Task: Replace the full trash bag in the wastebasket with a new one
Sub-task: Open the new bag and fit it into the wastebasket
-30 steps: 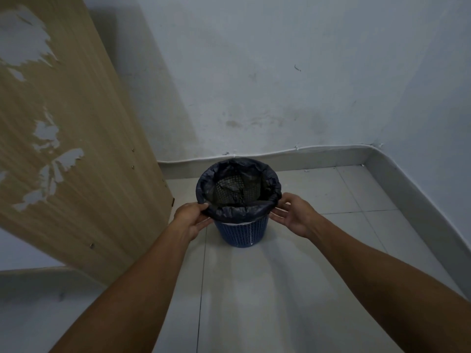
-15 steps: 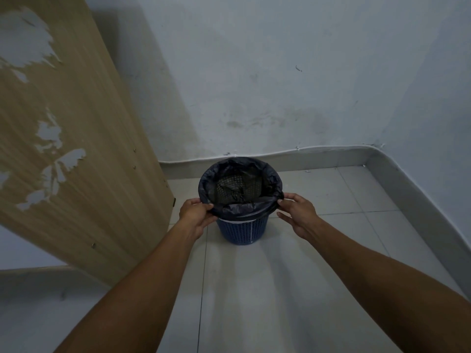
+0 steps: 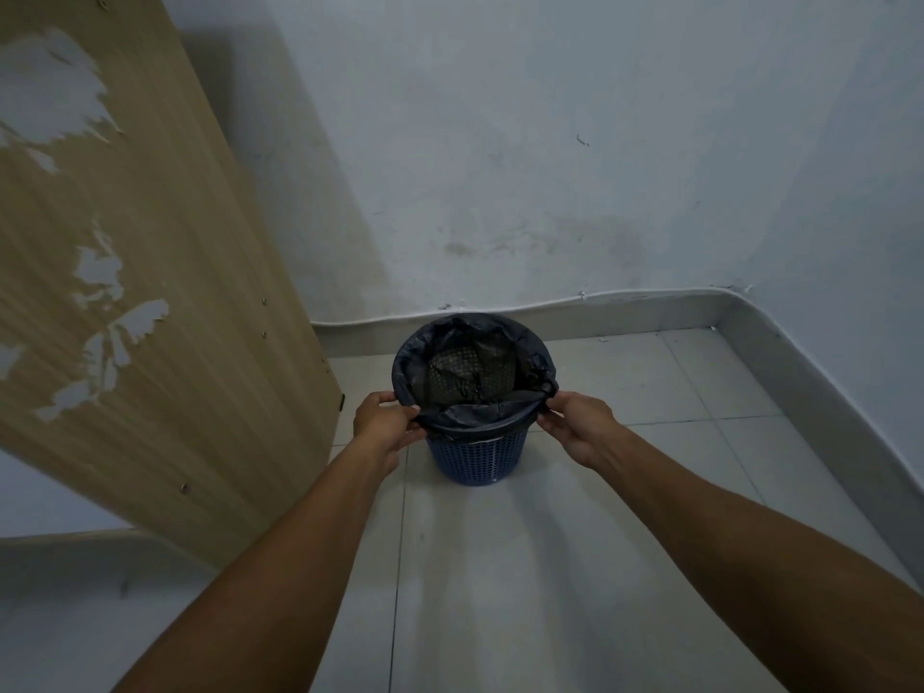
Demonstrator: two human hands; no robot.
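Observation:
A small blue mesh wastebasket (image 3: 475,457) stands on the tiled floor near the back wall. A dark trash bag (image 3: 480,415) lines it, its edge folded over the rim. Through the thin bag's bottom the basket's mesh shows. My left hand (image 3: 382,425) pinches the bag's edge at the rim's left side. My right hand (image 3: 580,425) pinches the bag's edge at the rim's right side. The near part of the bag's fold is pulled up, so a white strip of rim shows under it.
A wooden board (image 3: 150,292) with peeled patches leans on the left, close to the basket. White walls meet in a corner at the back right, with a grey skirting (image 3: 650,312) along the floor. Pale floor tiles (image 3: 500,567) spread towards me.
Both hands have gone from beside the basket to gripping the bag's folded edge at the rim. The near fold has risen a little, baring a strip of rim.

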